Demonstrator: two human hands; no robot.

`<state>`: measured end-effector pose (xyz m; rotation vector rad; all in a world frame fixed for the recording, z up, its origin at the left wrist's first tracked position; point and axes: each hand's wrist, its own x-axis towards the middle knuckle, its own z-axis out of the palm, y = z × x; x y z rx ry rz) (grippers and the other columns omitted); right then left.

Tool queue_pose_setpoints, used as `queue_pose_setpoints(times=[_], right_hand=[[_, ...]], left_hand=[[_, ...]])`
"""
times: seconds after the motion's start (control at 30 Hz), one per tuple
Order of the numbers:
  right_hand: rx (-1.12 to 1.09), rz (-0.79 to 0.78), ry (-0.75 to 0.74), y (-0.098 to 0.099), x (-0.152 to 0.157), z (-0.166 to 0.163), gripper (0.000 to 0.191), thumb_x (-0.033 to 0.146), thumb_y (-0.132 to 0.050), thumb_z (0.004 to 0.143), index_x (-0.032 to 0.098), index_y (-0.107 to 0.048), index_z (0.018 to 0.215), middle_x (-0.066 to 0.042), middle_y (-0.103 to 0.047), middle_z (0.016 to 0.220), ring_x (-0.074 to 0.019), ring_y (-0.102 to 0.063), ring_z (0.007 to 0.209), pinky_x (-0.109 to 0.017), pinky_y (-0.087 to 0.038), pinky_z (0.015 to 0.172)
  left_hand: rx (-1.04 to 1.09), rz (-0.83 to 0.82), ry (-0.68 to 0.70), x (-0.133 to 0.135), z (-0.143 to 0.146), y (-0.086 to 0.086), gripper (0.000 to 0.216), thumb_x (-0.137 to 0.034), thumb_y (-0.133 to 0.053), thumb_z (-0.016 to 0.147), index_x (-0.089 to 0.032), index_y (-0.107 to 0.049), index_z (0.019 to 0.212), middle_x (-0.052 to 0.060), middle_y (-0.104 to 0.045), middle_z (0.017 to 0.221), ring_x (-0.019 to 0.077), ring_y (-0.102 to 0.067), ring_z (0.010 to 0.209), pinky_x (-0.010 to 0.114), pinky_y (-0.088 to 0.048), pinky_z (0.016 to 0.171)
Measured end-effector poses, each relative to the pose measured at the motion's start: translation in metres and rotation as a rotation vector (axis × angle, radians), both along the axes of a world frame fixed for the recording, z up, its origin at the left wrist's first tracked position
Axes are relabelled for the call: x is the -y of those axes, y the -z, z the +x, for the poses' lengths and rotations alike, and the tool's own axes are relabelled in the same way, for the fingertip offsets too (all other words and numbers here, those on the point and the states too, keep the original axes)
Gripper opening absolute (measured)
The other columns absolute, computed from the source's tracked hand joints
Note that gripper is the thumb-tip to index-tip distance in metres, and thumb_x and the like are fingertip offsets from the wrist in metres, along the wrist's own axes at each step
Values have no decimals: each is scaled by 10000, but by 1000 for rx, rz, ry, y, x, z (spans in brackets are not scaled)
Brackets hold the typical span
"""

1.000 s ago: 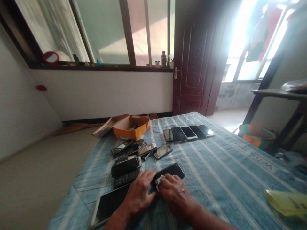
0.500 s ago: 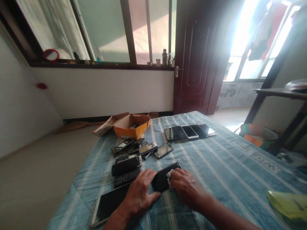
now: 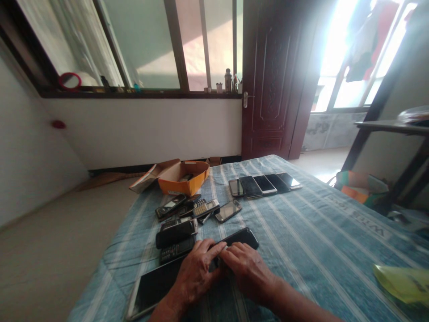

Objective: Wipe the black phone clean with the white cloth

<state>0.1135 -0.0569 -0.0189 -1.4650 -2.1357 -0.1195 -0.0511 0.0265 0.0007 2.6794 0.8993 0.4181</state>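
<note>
A black smartphone (image 3: pixel 243 239) lies at a slant on the bedspread, its near half covered by my fingers. My left hand (image 3: pixel 197 270) grips its near-left end, thumb along the lower edge. Pressed to the phone right beside it is my right hand (image 3: pixel 247 269), fingers closed; the crumpled white tissue seen in it earlier is almost wholly hidden. A white-framed tablet (image 3: pixel 152 286) sits under and left of my left wrist. Just beyond, old mobile phones are piled up, among them a keypad phone (image 3: pixel 177 249) and a silver one (image 3: pixel 206 208). A grey touchscreen phone (image 3: pixel 229 211) lies farther off.
An open orange box (image 3: pixel 197 183) with a phone inside stands at the far left edge of the striped blue bedspread (image 3: pixel 301 241). Several smartphones (image 3: pixel 265 184) are lined up at the back. At the right lies a yellow bag (image 3: pixel 402 284). A dark red door (image 3: pixel 271 89) stands behind.
My right hand has slid left and nearer along the phone, now meeting my left hand. The phone's far end shows more, and the tissue has gone mostly out of sight.
</note>
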Motion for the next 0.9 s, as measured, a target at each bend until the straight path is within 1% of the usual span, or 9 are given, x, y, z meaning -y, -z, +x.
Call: queue_pose_setpoints(times=[0.07, 0.17, 0.27, 0.37, 0.43, 0.53, 0.67, 0.77, 0.9], right_hand=[[-76, 11, -22, 3, -2, -1, 147, 108, -554, 864, 181, -554, 990, -19, -635, 913, -167, -535, 798, -271, -368, 699], [-209, 1, -35, 8, -4, -1, 143, 83, -523, 852, 193, -577, 925, -17, -633, 883, -159, -550, 802, -248, -387, 703], [-334, -37, -58, 9, -5, 2, 176, 54, -509, 831, 195, -603, 879, -14, -614, 859, -142, -556, 797, -219, -400, 688], [-383, -83, -84, 4, -4, 5, 219, 39, -510, 824, 203, -631, 906, -10, -596, 882, -124, -557, 794, -199, -398, 678], [-336, -102, -60, -1, -3, 7, 215, 39, -522, 821, 204, -635, 900, -11, -590, 887, -129, -551, 802, -207, -391, 683], [-176, -113, 40, -10, 1, 11, 164, 65, -558, 815, 208, -626, 859, -15, -596, 874, -162, -536, 824, -249, -367, 693], [-34, -111, 130, -19, 6, 10, 203, 91, -571, 836, 248, -612, 957, -5, -618, 840, -190, -524, 840, -286, -329, 696], [39, -64, 221, -19, 8, 5, 181, 119, -573, 859, 246, -599, 986, -18, -617, 817, -206, -515, 822, -311, -312, 684], [103, 13, 326, -13, 5, -2, 108, 146, -584, 862, 219, -608, 937, -36, -606, 767, -207, -503, 744, -330, -309, 660]], left_hand=[[3, 1, 10, 0, 0, -1, 387, -373, -642, 801, -275, -640, 1176, 71, -629, 1103, 246, -579, 991, 374, -508, 860], [-2, -5, 16, 0, 0, -3, 348, -363, -632, 811, -299, -651, 1152, 60, -627, 1089, 239, -576, 989, 359, -507, 846], [-22, -6, 9, 3, 1, -6, 268, -312, -604, 828, -297, -681, 1084, 59, -619, 1090, 236, -567, 1001, 353, -499, 850], [-44, 8, -12, 5, 3, -7, 231, -230, -551, 841, -279, -695, 1015, 56, -617, 1088, 227, -560, 1006, 341, -493, 852], [-53, 25, -31, 6, 4, -8, 238, -189, -528, 837, -271, -690, 990, 49, -619, 1081, 219, -559, 995, 329, -492, 843], [-47, 60, -45, 7, 5, -6, 231, -167, -504, 840, -264, -679, 955, 37, -622, 1053, 205, -560, 966, 312, -494, 822], [-30, 99, -42, 7, 5, -4, 231, -163, -465, 864, -259, -665, 927, 32, -629, 1011, 200, -562, 926, 297, -497, 775], [-34, 106, -46, 8, 6, -4, 227, -173, -461, 871, -254, -667, 922, 39, -634, 999, 205, -564, 914, 295, -497, 756], [-62, 120, -49, 11, 8, -8, 225, -182, -469, 879, -254, -674, 938, 46, -640, 1005, 207, -570, 916, 291, -500, 755]])
